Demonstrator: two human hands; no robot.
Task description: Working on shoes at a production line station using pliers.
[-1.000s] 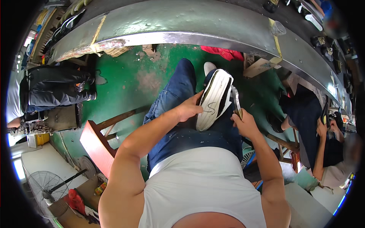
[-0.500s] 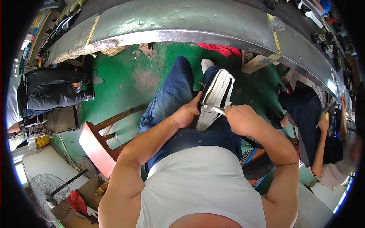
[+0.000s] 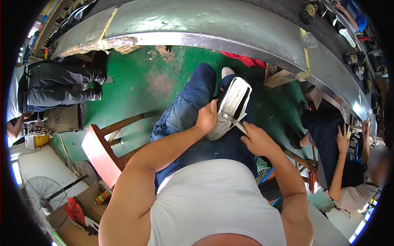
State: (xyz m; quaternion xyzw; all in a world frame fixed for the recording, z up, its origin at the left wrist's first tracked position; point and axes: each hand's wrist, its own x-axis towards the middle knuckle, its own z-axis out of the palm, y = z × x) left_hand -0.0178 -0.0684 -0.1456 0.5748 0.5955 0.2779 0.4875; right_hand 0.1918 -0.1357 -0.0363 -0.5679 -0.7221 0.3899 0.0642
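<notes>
An unfinished shoe (image 3: 235, 99) lies bottom up on my lap, its dark upper folded round a white underside with a loose strip along the right edge. My left hand (image 3: 208, 116) is closed on the shoe's left side, thumb pointing up along it. In my right hand (image 3: 259, 140) is a slim metal hand tool (image 3: 235, 122); its far end reaches the white underside near the middle of the shoe. Whether that end touches or only hovers, I cannot tell. The tool's handle is mostly hidden by my fingers.
A long metal-faced workbench (image 3: 184, 39) curves across the front. A reddish wooden stool (image 3: 100, 156) stands at my left, near a standing fan (image 3: 46, 205). One person (image 3: 61, 84) is at the far left; another (image 3: 336, 151) sits at the right. Shoes (image 3: 308, 13) lie along the bench.
My right hand has drawn slightly down, and the tool now slants more steeply across the underside. The left hand still grips the shoe. The whole view has shifted a little.
</notes>
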